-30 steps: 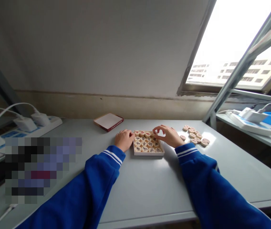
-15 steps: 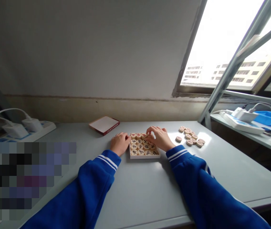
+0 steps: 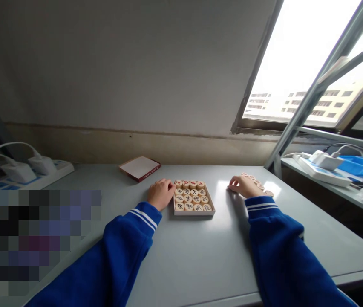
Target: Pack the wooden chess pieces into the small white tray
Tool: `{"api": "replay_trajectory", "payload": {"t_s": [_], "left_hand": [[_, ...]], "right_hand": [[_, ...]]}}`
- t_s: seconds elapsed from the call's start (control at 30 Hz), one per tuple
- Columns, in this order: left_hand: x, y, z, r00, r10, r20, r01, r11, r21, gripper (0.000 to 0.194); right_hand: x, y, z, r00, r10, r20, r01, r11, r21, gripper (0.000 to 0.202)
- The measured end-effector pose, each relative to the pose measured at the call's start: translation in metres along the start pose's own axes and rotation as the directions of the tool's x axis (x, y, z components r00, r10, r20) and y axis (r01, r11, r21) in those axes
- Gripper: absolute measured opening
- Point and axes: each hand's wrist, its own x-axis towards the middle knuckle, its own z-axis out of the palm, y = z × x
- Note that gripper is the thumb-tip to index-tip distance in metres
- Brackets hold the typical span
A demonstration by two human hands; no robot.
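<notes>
A shallow white box (image 3: pixel 213 208) in front of me holds rows of round wooden Chinese chess pieces (image 3: pixel 188 198), with red characters in the far row and dark ones nearer. My left hand (image 3: pixel 160 194) is closed against the box's left wall, thumb at its edge. To the right of the box, my right hand (image 3: pixel 243 186) rests low at the desk with fingers bent together, over the near side of the loose pieces (image 3: pixel 259 185). Whatever lies under its fingertips is hidden.
A red-edged box lid (image 3: pixel 140 167) lies at the back left of the grey desk (image 3: pixel 188 251). Power strips with plugs stand at the left (image 3: pixel 63 170) and on the right shelf (image 3: pixel 325 169), near a blue tray (image 3: pixel 357 165). A wall and window bound the back.
My right hand has left the box's far right corner and moved right to the loose pieces, covering the single piece nearest the box. My left hand has stayed at the box.
</notes>
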Motion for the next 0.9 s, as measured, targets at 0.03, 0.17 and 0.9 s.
{"api": "replay_trajectory", "payload": {"t_s": [0.03, 0.17, 0.9], "left_hand": [[0.000, 0.000, 0.000, 1.000, 0.000, -0.001, 0.000, 1.000, -0.002, 0.026], [0.002, -0.003, 0.000, 1.000, 0.016, 0.022, -0.016, 1.000, -0.019, 0.025], [0.004, -0.013, -0.006, 0.980, 0.167, 0.103, -0.166, 0.986, -0.025, 0.050]], "right_hand": [[0.001, -0.010, -0.001, 1.000, -0.012, 0.018, 0.010, 0.996, 0.089, 0.010], [0.001, -0.063, -0.002, 0.990, -0.127, -0.067, 0.143, 0.915, 0.377, 0.014], [-0.012, -0.034, -0.019, 0.952, 0.305, -0.015, -0.294, 0.904, -0.309, 0.021]]}}
